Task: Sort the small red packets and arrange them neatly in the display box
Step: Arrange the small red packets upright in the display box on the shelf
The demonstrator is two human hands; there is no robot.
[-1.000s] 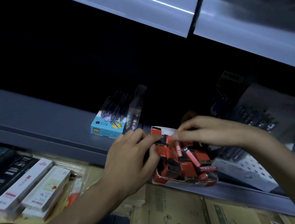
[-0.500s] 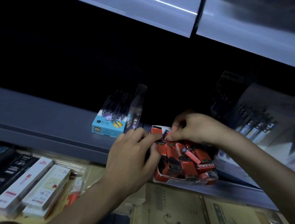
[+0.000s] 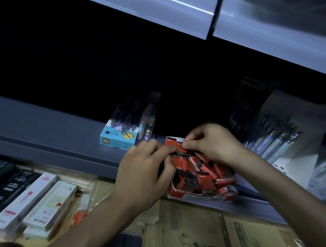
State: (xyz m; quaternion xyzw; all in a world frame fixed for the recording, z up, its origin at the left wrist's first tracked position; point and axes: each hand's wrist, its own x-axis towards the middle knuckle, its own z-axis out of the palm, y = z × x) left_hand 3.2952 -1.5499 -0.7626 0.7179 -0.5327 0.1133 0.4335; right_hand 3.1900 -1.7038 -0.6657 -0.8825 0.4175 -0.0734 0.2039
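A red display box [image 3: 185, 194] sits on the grey shelf, holding several small red packets [image 3: 205, 175] that lie jumbled at different angles. My left hand [image 3: 142, 173] is at the box's left side, its thumb and fingers curled round red packets at the back left corner. My right hand [image 3: 212, 142] hovers over the back of the box, thumb and forefinger pinching a small red packet [image 3: 181, 150] beside my left fingertips. The packets under both hands are hidden.
A light blue pen box [image 3: 120, 136] stands on the shelf left of the red box. Pen packs [image 3: 273, 144] lean at the right. White flat boxes [image 3: 37, 203] and brown paper packs [image 3: 186, 232] lie on the lower level. A shelf edge [image 3: 168, 8] overhangs above.
My right hand has drawn back and curled from stretched fingers over the box middle into a pinch at the back left corner. My left hand has stayed in place.
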